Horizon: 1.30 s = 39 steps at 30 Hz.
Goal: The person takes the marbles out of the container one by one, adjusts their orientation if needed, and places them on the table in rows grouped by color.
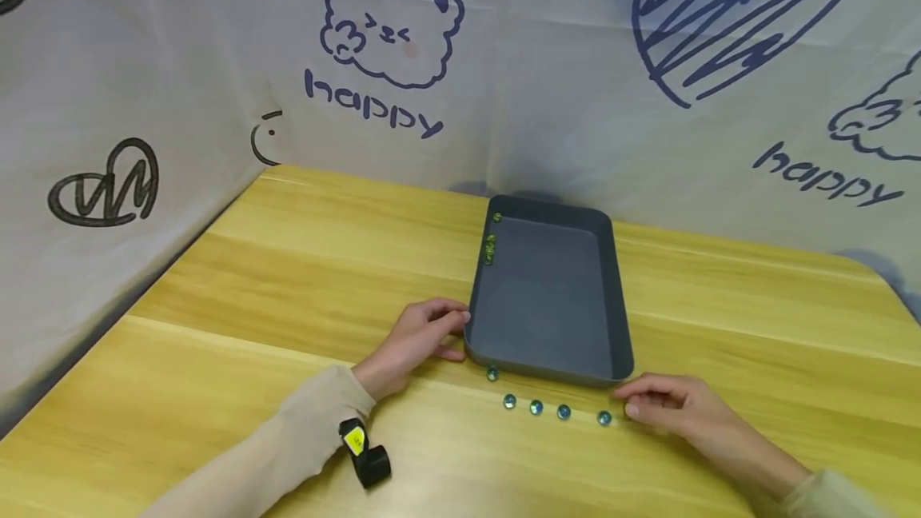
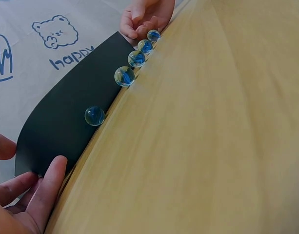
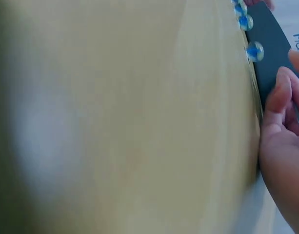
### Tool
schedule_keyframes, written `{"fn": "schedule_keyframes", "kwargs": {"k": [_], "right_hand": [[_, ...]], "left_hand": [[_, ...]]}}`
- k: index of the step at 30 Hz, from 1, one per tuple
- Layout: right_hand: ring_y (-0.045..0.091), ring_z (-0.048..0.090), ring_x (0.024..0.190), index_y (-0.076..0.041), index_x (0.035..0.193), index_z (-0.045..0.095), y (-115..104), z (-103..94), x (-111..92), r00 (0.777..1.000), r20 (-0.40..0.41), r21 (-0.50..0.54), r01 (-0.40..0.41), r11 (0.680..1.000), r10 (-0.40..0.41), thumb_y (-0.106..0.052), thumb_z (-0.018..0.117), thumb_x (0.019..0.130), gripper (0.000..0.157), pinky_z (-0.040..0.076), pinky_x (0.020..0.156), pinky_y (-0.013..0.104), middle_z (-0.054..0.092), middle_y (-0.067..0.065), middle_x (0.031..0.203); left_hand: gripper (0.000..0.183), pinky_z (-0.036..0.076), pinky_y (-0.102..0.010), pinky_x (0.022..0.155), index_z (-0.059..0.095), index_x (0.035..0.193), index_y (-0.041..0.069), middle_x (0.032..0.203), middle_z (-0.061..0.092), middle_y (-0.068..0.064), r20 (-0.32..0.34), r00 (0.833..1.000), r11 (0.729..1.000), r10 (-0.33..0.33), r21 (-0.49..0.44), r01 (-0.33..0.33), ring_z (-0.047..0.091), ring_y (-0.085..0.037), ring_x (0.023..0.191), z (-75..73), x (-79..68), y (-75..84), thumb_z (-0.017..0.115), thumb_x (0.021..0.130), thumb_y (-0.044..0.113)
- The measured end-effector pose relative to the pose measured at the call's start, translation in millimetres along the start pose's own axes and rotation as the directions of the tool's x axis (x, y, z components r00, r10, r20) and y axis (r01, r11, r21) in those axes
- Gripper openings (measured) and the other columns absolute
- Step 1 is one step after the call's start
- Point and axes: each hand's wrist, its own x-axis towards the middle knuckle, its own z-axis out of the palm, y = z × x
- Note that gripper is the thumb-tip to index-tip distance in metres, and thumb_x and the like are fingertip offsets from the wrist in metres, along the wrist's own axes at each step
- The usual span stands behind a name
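Observation:
A dark grey rectangular tray (image 1: 543,294) lies on the wooden table. Along its inner left wall sit several green marbles (image 1: 489,250). Several blue-and-clear marbles (image 1: 536,407) form a loose row in front of its near side; in the left wrist view, one marble (image 2: 94,116) stands nearest my left hand. My left hand (image 1: 420,334) is at the tray's near left corner, its fingertips touching the outside. At the near right corner rests my right hand (image 1: 669,402), fingers loosely bent, beside the rightmost marble (image 1: 604,418). Nothing shows in either hand.
A black strap device with a yellow label (image 1: 355,440) sits on the left sleeve. White cloth (image 1: 547,118) with drawings hangs behind and to the left of the table (image 1: 288,278). The tray's far end is close to the back cloth.

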Motion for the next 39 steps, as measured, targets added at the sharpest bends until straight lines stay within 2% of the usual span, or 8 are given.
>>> {"fn": "schedule_keyframes", "kwargs": {"k": [5, 9, 14, 19, 22, 28, 34, 39], "right_hand": [[0.011, 0.056, 0.076, 0.007, 0.122, 0.06, -3.7, -23.4, -3.2, 0.994, -0.04, -0.074, -0.1, 0.992, 0.097, -0.013, 0.055, 0.099, 0.031, 0.051, 0.059, 0.025, 0.067, -0.002, 0.103], [0.009, 0.057, 0.082, 0.008, 0.125, 0.058, -9.1, -41.5, 0.7, 0.976, -0.18, -0.191, -0.158, 0.969, 0.123, -0.019, 0.058, 0.098, 0.038, 0.053, 0.063, 0.026, 0.066, -0.002, 0.106], [0.004, 0.058, 0.09, 0.005, 0.13, 0.056, -21.0, -60.2, 8.7, 0.939, -0.334, -0.31, -0.193, 0.931, 0.083, -0.028, 0.058, 0.098, 0.046, 0.055, 0.072, 0.024, 0.063, 0.01, 0.118], [-0.001, 0.053, 0.1, -0.002, 0.135, 0.055, -40.8, -69.9, 26.4, 0.916, -0.4, -0.427, -0.167, 0.889, -0.02, -0.038, 0.054, 0.099, 0.051, 0.05, 0.08, 0.021, 0.057, 0.018, 0.13], [0.011, 0.052, 0.106, -0.003, 0.136, 0.054, -55.1, -70.2, 39.7, 0.91, -0.411, -0.464, -0.157, 0.872, -0.055, -0.041, 0.053, 0.099, 0.053, 0.049, 0.084, 0.03, 0.055, 0.018, 0.131], [0.031, 0.048, 0.113, -0.003, 0.136, 0.053, -87.4, -68.0, 68.4, 0.914, -0.401, -0.448, -0.138, 0.883, -0.06, -0.044, 0.053, 0.098, 0.056, 0.044, 0.091, 0.047, 0.053, 0.019, 0.131], [0.032, 0.048, 0.119, -0.003, 0.131, 0.058, -107.7, -53.4, 105.3, 0.919, -0.391, -0.403, -0.126, 0.907, -0.046, -0.042, 0.058, 0.096, 0.052, 0.042, 0.1, 0.05, 0.056, 0.018, 0.128], [0.032, 0.049, 0.119, -0.004, 0.13, 0.059, -115.2, -41.2, 137.4, 0.947, -0.322, -0.352, -0.101, 0.93, -0.019, -0.034, 0.06, 0.096, 0.046, 0.042, 0.103, 0.049, 0.056, 0.015, 0.13]], "left_hand": [[0.031, 0.061, -0.033, 0.069, 0.06, 0.121, -0.007, 0.11, 0.062, -0.019, 0.011, 1.0, 1.0, 0.014, -0.015, -0.014, 0.064, -0.022, 0.091, 3.0, 2.5, -0.9, 0.055, 0.096, 0.01], [0.031, 0.061, -0.033, 0.069, 0.06, 0.122, -0.007, 0.111, 0.062, -0.02, 0.013, 1.0, 1.0, 0.023, -0.016, -0.023, 0.064, -0.023, 0.092, 3.1, 3.2, -0.1, 0.055, 0.096, 0.01], [0.03, 0.061, -0.033, 0.069, 0.06, 0.121, -0.007, 0.111, 0.061, -0.019, 0.018, 1.0, 1.0, 0.01, -0.015, -0.01, 0.063, -0.022, 0.092, 4.1, 2.4, 0.1, 0.055, 0.097, 0.01], [0.031, 0.061, -0.033, 0.069, 0.06, 0.121, -0.008, 0.109, 0.062, -0.02, 0.003, 1.0, 1.0, 0.014, -0.018, -0.014, 0.064, -0.022, 0.089, 2.6, 1.5, -0.3, 0.055, 0.096, 0.01], [0.031, 0.061, -0.033, 0.069, 0.059, 0.121, -0.008, 0.109, 0.062, -0.02, 0.006, 1.0, 1.0, 0.013, -0.021, -0.013, 0.064, -0.022, 0.09, 2.3, 1.0, -0.5, 0.055, 0.096, 0.01], [0.031, 0.061, -0.033, 0.069, 0.06, 0.122, -0.007, 0.11, 0.062, -0.02, 0.01, 1.0, 1.0, 0.011, -0.014, -0.011, 0.064, -0.022, 0.091, 0.5, 1.5, -0.3, 0.055, 0.096, 0.01], [0.031, 0.061, -0.033, 0.069, 0.059, 0.122, -0.008, 0.111, 0.061, -0.021, 0.003, 1.0, 1.0, 0.011, -0.015, -0.011, 0.063, -0.022, 0.091, -1.9, 1.3, 0.3, 0.055, 0.096, 0.01], [0.031, 0.061, -0.033, 0.069, 0.06, 0.122, -0.007, 0.111, 0.061, -0.02, 0.005, 1.0, 1.0, 0.009, -0.002, -0.009, 0.063, -0.022, 0.091, -0.3, 1.5, 0.4, 0.055, 0.097, 0.011]]}}
